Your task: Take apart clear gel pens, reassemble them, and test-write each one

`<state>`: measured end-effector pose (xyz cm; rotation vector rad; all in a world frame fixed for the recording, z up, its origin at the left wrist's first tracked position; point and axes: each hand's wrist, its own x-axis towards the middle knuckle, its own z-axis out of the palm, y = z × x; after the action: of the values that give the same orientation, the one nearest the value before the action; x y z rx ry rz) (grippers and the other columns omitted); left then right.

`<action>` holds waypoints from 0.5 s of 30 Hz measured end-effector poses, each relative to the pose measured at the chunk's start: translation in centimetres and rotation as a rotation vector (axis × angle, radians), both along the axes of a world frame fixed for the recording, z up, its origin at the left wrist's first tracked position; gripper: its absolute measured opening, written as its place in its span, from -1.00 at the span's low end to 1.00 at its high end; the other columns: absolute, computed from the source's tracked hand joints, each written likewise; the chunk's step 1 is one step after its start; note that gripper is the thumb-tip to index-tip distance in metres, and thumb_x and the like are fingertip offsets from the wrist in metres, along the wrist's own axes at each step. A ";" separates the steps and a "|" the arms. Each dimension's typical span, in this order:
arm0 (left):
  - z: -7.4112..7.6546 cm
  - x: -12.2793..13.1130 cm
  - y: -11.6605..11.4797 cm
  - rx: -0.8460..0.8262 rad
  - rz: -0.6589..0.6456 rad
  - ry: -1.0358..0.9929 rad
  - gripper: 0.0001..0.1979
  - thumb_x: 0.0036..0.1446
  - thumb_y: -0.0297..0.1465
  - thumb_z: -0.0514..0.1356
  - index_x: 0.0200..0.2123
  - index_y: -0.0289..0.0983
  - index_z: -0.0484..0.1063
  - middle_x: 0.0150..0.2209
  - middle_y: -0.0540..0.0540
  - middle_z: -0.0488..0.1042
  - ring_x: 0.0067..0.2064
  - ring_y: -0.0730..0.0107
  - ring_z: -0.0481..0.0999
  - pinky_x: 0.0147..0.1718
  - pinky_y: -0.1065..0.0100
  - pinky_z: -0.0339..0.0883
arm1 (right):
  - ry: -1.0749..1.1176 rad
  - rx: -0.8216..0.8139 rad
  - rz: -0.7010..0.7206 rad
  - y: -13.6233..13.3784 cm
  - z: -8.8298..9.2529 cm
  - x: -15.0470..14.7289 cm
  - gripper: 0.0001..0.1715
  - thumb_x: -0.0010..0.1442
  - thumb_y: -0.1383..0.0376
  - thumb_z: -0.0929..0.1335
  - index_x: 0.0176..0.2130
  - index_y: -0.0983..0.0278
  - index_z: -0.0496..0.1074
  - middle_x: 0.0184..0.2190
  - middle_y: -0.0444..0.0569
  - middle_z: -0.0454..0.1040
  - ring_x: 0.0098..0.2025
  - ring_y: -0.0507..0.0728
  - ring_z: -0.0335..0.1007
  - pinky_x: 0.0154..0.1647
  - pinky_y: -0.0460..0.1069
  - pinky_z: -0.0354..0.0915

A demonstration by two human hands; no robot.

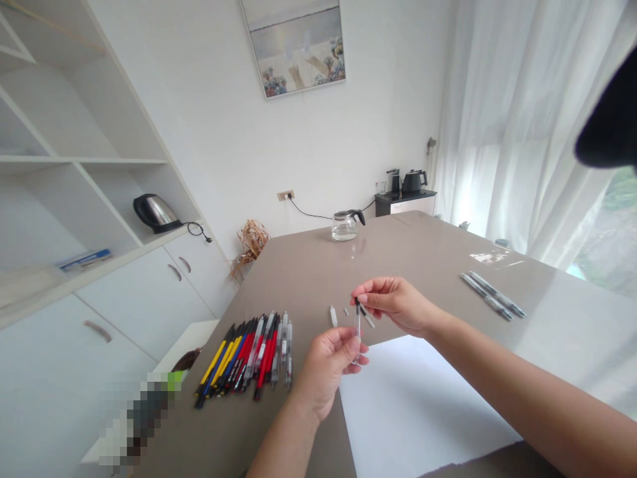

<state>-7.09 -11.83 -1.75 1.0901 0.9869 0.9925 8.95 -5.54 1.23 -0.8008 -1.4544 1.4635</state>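
Note:
My left hand (334,364) is closed around a clear pen barrel (357,326), held upright over the edge of a white paper sheet (423,411). At the barrel's top end, my right hand (398,307) pinches a small black piece (357,303); whether it is seated in the barrel cannot be told. Just behind the hands lie a whitish pen part (333,317), a tiny piece (346,311) and a thin dark-and-white stick (368,320) that my right fingers partly cover.
To the left, many yellow, blue, red and clear pens (249,355) lie in a row. Several clear pens (492,295) rest at the right. A glass pot (344,227) of clear liquid stands at the table's far end. Shelves hold a kettle (156,214).

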 end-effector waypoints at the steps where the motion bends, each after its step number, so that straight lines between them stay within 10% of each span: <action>1: 0.0 0.0 0.0 -0.002 -0.002 -0.013 -0.67 -0.07 -0.25 0.17 -0.24 -0.32 0.34 -0.40 -0.11 0.41 -0.41 0.44 0.40 -0.39 0.39 0.19 | -0.020 0.013 -0.003 0.0 -0.1 0.0 -0.81 -0.10 0.29 0.37 -0.40 0.34 0.42 -0.49 -0.08 0.40 -0.59 -0.09 0.12 -0.61 -0.13 0.06; 15: -0.5 0.0 0.0 -0.039 -0.072 -0.089 -0.72 0.00 -0.27 0.11 -0.25 -0.35 0.34 -0.41 -0.10 0.39 -0.45 0.49 0.38 -0.43 0.42 0.19 | -0.027 0.015 0.064 0.2 -0.4 0.1 -0.79 -0.07 0.26 0.36 -0.40 0.36 0.41 -0.51 -0.07 0.37 -0.59 -0.10 0.10 -0.62 -0.14 0.03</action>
<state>-7.05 -11.86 -2.21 1.0335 0.8854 0.9517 9.02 -5.29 0.81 -0.7731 -1.5220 1.4927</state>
